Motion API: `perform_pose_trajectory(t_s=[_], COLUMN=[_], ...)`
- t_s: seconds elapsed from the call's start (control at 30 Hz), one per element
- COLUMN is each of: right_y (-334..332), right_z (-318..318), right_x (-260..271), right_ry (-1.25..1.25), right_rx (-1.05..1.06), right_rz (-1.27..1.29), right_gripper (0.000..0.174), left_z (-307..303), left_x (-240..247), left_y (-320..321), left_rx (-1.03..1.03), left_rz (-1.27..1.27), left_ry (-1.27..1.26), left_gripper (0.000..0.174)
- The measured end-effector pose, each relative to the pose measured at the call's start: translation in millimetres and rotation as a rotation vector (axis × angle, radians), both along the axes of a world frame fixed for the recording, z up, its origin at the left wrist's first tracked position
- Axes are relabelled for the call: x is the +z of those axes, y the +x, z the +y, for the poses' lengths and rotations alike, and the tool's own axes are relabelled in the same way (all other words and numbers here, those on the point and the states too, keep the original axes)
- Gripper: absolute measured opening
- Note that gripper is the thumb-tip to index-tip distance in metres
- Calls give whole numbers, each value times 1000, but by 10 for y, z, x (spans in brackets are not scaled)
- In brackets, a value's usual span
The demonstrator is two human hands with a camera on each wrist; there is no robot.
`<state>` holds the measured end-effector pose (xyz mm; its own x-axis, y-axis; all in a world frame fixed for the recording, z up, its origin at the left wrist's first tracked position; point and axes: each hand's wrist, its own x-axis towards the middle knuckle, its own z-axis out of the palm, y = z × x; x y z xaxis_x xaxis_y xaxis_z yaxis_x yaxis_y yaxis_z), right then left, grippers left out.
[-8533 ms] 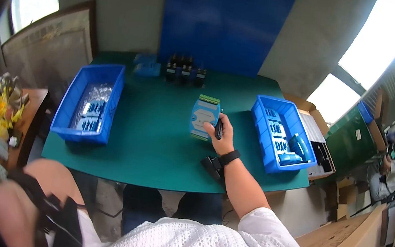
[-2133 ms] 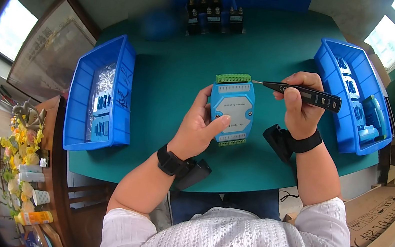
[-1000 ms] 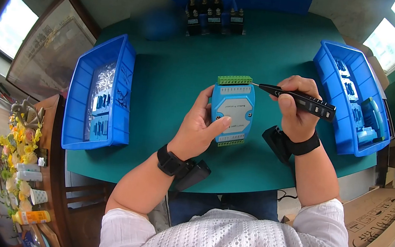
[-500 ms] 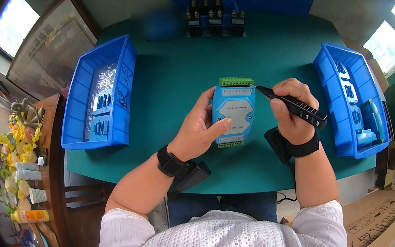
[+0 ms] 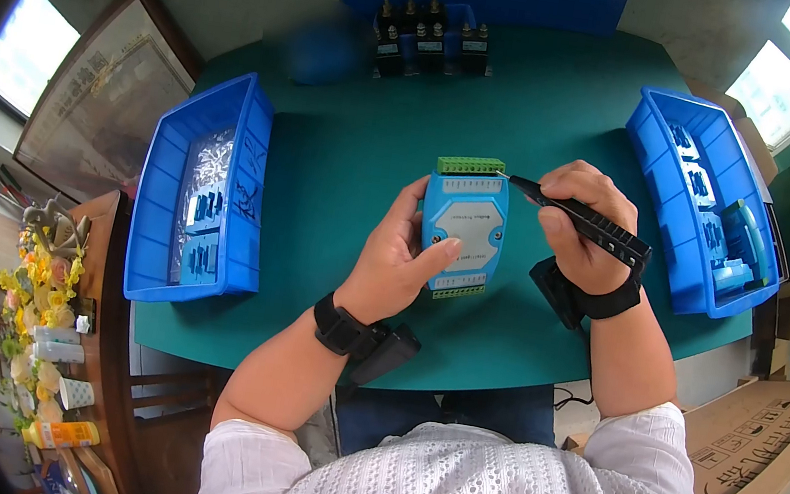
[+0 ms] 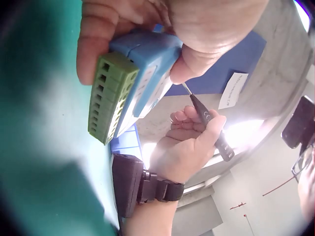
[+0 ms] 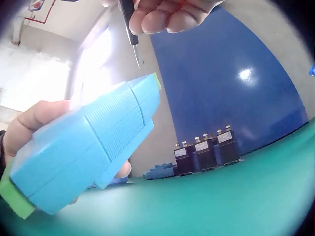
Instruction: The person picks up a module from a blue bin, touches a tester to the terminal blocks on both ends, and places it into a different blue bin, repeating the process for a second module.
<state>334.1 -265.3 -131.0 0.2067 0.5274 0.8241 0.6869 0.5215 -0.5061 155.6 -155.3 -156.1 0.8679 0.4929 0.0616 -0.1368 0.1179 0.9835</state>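
My left hand (image 5: 393, 262) grips a blue electronic module (image 5: 463, 231), thumb on its pale label face and fingers round its left side. Green screw terminal blocks run along the module's two ends; the far terminal block (image 5: 472, 166) faces away from me. In my right hand (image 5: 594, 265) a black voltage tester screwdriver (image 5: 609, 230) is pinched, tilted, its thin metal tip right at the right end of that far block. The left wrist view shows the terminal block's row of square openings (image 6: 100, 89). From the right wrist, the tester's shaft (image 7: 137, 54) points down towards the module.
Blue bins flank the workspace: the left bin (image 5: 247, 257) holds modules and clear bags, the right bin (image 5: 639, 130) more modules. Several black components with metal studs (image 5: 430, 45) stand at the back of the green table (image 5: 349, 140). A cardboard box (image 5: 762, 440) is at lower right.
Earlier my right hand held both module and tester; my left hand has since taken the module. Over the last second, the tester's handle end has swung towards me, its tip staying by the block.
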Motion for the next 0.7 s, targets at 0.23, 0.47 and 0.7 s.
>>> perform_pose_trajectory(t_s=[0.23, 0.47, 0.7], right_y=[-10, 2, 7], right_z=[16, 6, 24], right_x=[21, -45, -66], right_ry=[2, 28, 17], right_rx=[-9, -9, 4], right_rz=[-35, 41, 38], right_gripper=[16, 16, 16], left_z=[-7, -9, 0], left_x=[-5, -14, -26], left_y=[-2, -3, -10], left_rx=[4, 18, 6], left_rz=[-11, -16, 0], left_ry=[20, 49, 52], left_gripper=[65, 65, 65])
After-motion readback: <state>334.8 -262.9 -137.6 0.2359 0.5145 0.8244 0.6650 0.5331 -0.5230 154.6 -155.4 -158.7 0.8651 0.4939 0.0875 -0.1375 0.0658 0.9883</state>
